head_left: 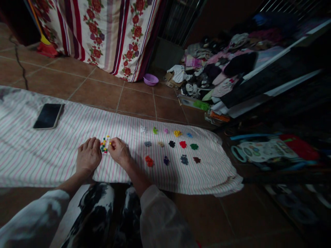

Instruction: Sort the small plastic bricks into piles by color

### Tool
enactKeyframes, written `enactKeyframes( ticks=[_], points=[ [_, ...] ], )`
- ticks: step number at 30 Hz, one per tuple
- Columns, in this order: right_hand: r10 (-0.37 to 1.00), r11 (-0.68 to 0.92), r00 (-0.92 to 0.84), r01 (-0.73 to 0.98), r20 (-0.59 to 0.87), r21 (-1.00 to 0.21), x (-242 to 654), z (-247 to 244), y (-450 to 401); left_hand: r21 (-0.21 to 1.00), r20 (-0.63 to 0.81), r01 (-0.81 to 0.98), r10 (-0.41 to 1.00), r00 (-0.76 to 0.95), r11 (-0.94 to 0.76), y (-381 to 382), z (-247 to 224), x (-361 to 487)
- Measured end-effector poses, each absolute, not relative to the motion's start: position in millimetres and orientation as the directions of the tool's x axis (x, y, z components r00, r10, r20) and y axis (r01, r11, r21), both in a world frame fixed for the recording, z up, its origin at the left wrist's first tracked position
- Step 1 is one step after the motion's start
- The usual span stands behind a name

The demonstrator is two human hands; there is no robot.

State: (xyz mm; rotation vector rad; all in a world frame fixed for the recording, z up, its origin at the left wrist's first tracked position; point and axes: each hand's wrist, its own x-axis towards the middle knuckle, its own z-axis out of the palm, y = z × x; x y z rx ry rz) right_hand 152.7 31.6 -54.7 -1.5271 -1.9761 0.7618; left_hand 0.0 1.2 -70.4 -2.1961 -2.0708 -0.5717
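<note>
My left hand (pixel 89 155) lies flat, palm down, on a striped cloth (pixel 69 144), its fingers stretched out. Beside its fingertips is a small cluster of mixed green, yellow, red and white pieces (pixel 104 147), too small to name. At the right side of this cluster, my right hand (pixel 119 150) has its thumb and fingers pinched together. A yellow speck shows by those fingertips, but whether it is held is unclear. Sorted piles of tiny pieces lie to the right in rows, among them yellow ones (pixel 177 133), orange-red ones (pixel 149 161) and black ones (pixel 172 144).
A dark-screened phone (pixel 48 116) rests on the cloth at the left. Beyond it stands a floral curtain (pixel 103 34), with a purple basin (pixel 151 80) on the tiled floor. Heaped clothes (pixel 219 65) fill the back right, and a red-and-white item (pixel 274 150) lies off the cloth's right end.
</note>
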Motion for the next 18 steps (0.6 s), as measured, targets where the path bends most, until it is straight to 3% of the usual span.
enactKeyframes(
  ticks=[6,14,18],
  points=[
    [0.979,0.194,-0.181,0.657,0.097,-0.728,168,-58,27,0.191,0.294,0.978,0.955,0.028,-0.087,1,-72,-2],
    [0.954,0.259,-0.016,0.547,0.3,-0.796,204,-64,42,0.17,0.243,0.984,0.97,0.018,-0.061,1,-69,-1],
    [0.944,0.255,0.052,0.514,0.327,-0.819,238,-67,48,0.177,0.246,0.983,0.969,0.007,-0.052,1,-70,-1]
  ],
)
